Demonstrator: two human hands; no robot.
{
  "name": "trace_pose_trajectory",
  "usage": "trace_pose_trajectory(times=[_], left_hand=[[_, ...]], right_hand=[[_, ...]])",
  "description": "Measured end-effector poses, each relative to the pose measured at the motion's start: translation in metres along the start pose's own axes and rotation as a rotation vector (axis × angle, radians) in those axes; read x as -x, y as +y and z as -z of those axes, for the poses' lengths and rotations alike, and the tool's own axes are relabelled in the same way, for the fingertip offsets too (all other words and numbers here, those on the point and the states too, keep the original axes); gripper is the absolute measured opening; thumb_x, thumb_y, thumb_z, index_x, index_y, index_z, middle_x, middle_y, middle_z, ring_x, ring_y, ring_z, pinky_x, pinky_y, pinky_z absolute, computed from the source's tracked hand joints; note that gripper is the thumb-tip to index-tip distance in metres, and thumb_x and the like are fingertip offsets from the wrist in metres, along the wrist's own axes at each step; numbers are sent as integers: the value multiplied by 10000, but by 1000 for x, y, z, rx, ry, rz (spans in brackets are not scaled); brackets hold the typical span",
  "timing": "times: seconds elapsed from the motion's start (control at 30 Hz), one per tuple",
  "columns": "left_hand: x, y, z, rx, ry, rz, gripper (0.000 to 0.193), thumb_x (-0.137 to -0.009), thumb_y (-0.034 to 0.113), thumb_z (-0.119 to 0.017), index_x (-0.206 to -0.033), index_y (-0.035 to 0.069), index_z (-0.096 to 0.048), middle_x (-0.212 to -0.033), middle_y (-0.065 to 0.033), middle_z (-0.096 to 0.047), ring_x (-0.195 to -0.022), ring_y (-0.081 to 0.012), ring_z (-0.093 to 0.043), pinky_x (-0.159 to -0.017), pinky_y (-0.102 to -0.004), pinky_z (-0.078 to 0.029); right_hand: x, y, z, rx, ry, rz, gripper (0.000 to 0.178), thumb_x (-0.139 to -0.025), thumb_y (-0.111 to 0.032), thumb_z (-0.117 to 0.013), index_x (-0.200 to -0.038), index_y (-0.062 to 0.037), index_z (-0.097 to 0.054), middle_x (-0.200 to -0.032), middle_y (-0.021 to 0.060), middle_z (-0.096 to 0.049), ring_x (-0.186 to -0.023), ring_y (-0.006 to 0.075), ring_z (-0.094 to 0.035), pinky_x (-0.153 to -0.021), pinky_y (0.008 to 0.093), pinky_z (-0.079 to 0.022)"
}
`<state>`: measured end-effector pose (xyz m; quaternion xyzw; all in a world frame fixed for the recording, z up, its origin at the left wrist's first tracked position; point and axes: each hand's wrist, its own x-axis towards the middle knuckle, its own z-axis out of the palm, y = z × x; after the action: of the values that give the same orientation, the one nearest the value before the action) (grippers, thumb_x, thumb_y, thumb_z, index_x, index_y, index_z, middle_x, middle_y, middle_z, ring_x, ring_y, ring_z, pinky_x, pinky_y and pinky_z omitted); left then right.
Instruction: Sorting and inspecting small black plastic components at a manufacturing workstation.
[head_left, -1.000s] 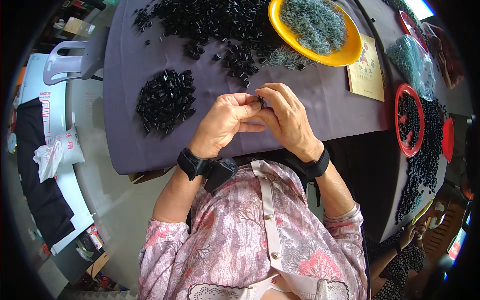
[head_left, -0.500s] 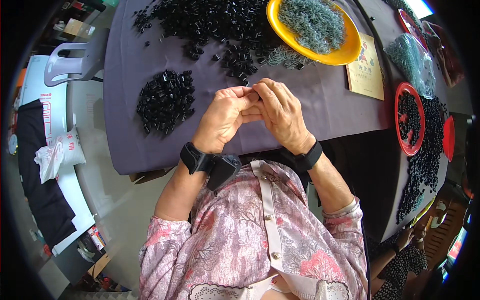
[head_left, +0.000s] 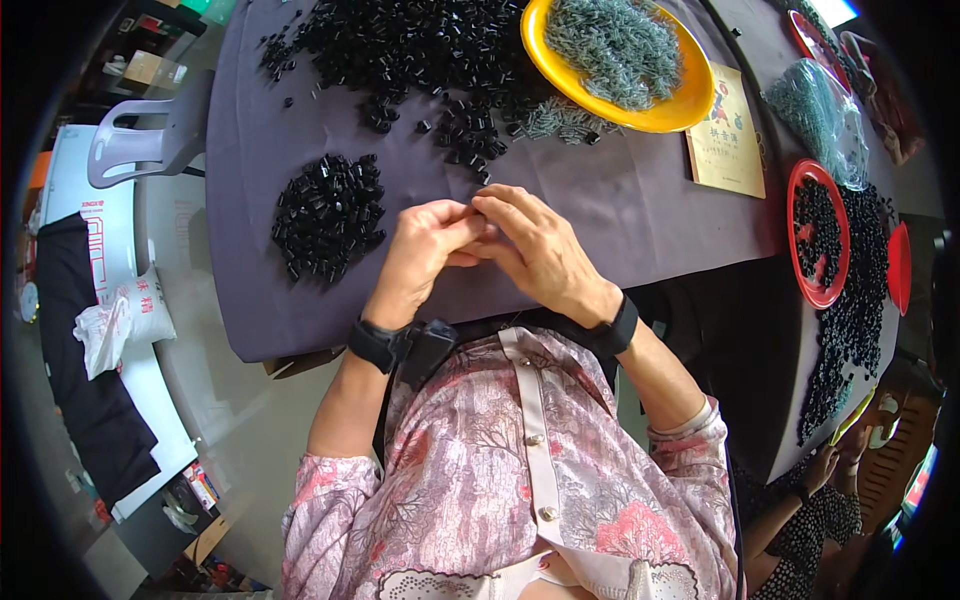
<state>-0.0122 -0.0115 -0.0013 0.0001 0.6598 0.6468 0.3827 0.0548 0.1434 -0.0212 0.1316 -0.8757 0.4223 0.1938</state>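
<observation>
My left hand and my right hand meet above the near part of the cloth-covered table. Both are closed, their fingertips pinched together; whatever lies between them is hidden. Just beyond my fingers, small black pieces trail down from a large black heap. A separate rounded pile of black pieces lies left of my left hand. Clear, thin tube-like pieces fill a tilted yellow dish at the far right, and a few more clear pieces lie beside it.
A yellow booklet lies right of the dish. On the right-hand table are a red tray of black pieces, a clear bag and scattered black pieces. Another person's hand shows at lower right. A grey plastic chair stands left.
My joined hands have come slightly left and nearer to me, with the fingers still pinched together. The view has shifted a little.
</observation>
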Motion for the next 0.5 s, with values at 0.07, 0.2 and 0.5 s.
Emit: trace_pose_trajectory(times=[0.07,0.2,0.5], left_hand=[[6,4,19,-257,134,-84,146,-861,143,-582,-907,19,-643,-840,-52,-673,-658,-80,-604,-587,-191,-462],[17,19,53,-609,485,-178,128,-789,105,-649,-864,2,-646,-719,-24,-642,-560,-63,-568,-515,-195,-444],[4,7,96,-1126,761,-457,191,-640,41,-696,-795,8,-591,-768,-109,-602,-710,-266,-607,-663,-357,-483]], right_hand=[[-1,-8,5,-44,-19,-26,392,-722,-66,-663,-1086,12,-542,-1027,161,-570,-901,349,-582,-764,375,-495],[5,20,16,107,-78,-170,222,-740,-49,-643,-956,-7,-611,-952,154,-578,-803,348,-593,-714,377,-494],[-34,29,12,281,-80,-171,238,-745,-35,-621,-981,-45,-600,-887,126,-545,-782,328,-572,-659,382,-481]])
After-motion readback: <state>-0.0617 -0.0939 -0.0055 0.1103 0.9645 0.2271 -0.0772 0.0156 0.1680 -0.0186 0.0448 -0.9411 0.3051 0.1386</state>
